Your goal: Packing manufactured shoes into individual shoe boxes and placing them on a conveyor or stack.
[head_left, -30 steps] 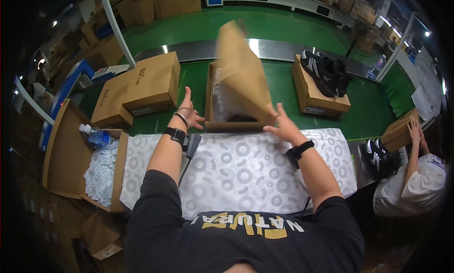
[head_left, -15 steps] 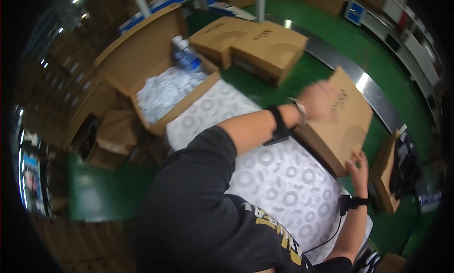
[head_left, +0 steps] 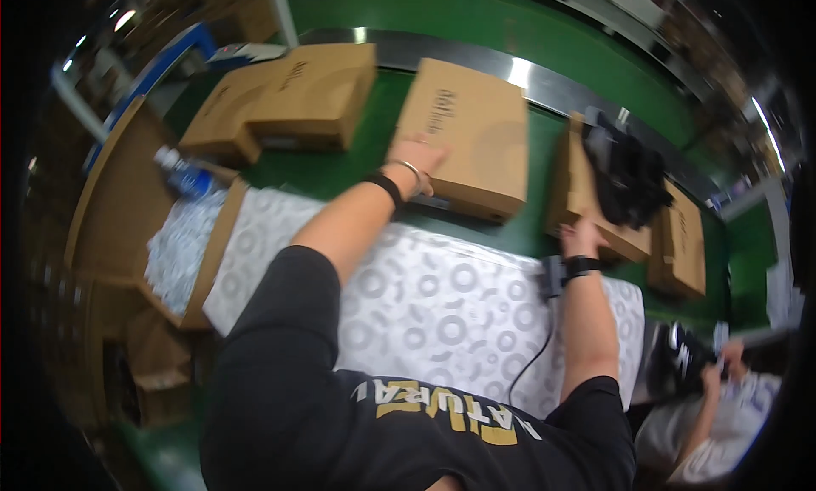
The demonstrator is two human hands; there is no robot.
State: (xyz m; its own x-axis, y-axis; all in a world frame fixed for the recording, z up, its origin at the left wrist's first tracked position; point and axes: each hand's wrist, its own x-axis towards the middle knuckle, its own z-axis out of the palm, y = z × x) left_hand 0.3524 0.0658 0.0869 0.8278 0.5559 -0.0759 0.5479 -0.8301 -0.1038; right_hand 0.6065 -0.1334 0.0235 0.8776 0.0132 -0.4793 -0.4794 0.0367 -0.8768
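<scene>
A closed brown cardboard box point(head_left: 476, 138) lies on the green belt. My left hand point(head_left: 416, 162) rests on its near left corner, fingers stretched over the top. To the right, my right hand point(head_left: 585, 236) is at the near edge of another cardboard box point(head_left: 568, 172), its fingers bent over that edge. Black shoes point(head_left: 627, 172) lie in or on this box; I cannot tell which. Nearer to me is a work surface covered in white paper patterned with grey rings point(head_left: 442, 308).
Two closed boxes point(head_left: 314, 96) lie further left on the belt, another box point(head_left: 678, 244) at the right. An open carton point(head_left: 219, 253) holds white crumpled packets and a water bottle point(head_left: 189, 178). Lower right, a co-worker's hands point(head_left: 722, 368) are near a black shoe point(head_left: 677, 355).
My view has swung right. The closed box has moved away from the paper-covered surface onto the belt. My right hand has left it for the box with the black shoes.
</scene>
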